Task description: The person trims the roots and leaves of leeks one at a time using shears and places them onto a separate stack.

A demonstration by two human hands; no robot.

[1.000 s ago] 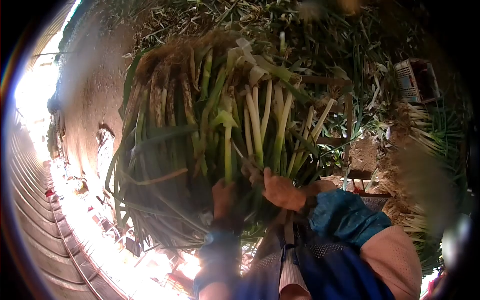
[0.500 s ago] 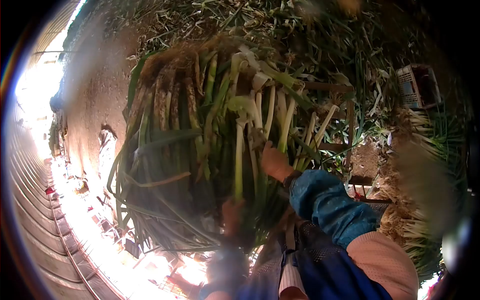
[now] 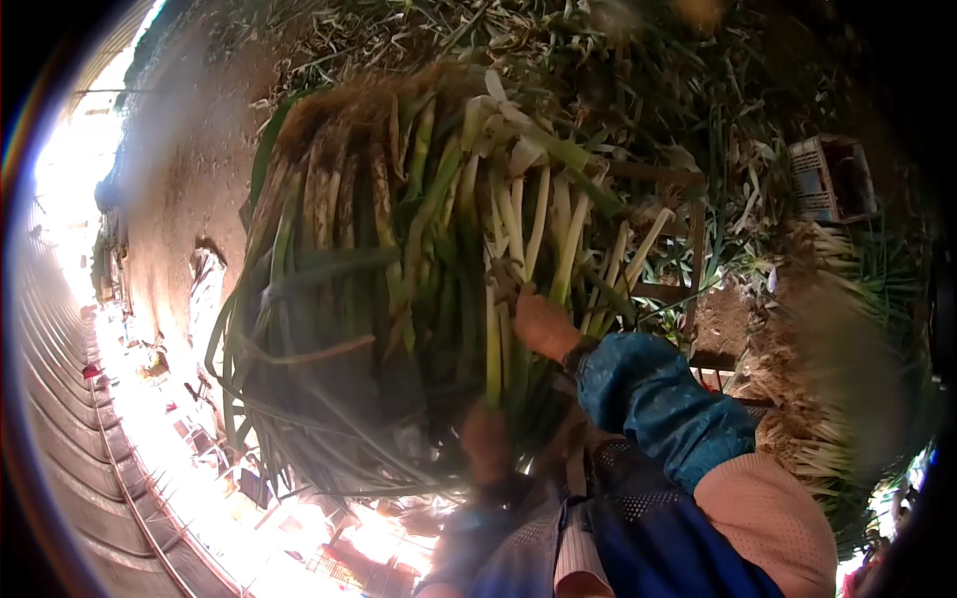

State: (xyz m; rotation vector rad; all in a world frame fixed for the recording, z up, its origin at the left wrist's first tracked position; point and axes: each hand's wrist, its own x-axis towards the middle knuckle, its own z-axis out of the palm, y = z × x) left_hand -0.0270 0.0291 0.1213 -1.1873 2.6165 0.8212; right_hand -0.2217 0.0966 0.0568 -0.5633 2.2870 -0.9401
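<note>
Leeks or long onions under both hands, one pale stalk drawn lengthwise between them

The leeks (image 3: 339, 219) lie side by side in a thick heap, roots (image 3: 369, 105) pointing away from the person and leaves (image 3: 329, 419) trailing towards them. The heap seems to rest on a frame (image 3: 653, 172), whose far right corner shows beyond the stalks; the rest is hidden. Skins look brown on the left part of the heap, while cleaner white stalks (image 3: 573, 239) lie nearer the frame's right edge.

The right hand (image 3: 545, 324) is at the upper end of a pale stalk (image 3: 493, 349), its fingers bent in beside a small greyish item (image 3: 505, 276) too unclear to name; how firmly they close, I cannot tell. The left hand (image 3: 485, 444) is blurred at the stalk's lower end, so the state of its fingers cannot be told.

Good handling here likely means steadying the stalk low down with the left hand and working along its length with the right, using a light pinch. A sideways pull could snap the white shank or drag neighbouring leaves along. Keeping the roots level with the others should help the row stay untangled.
</note>
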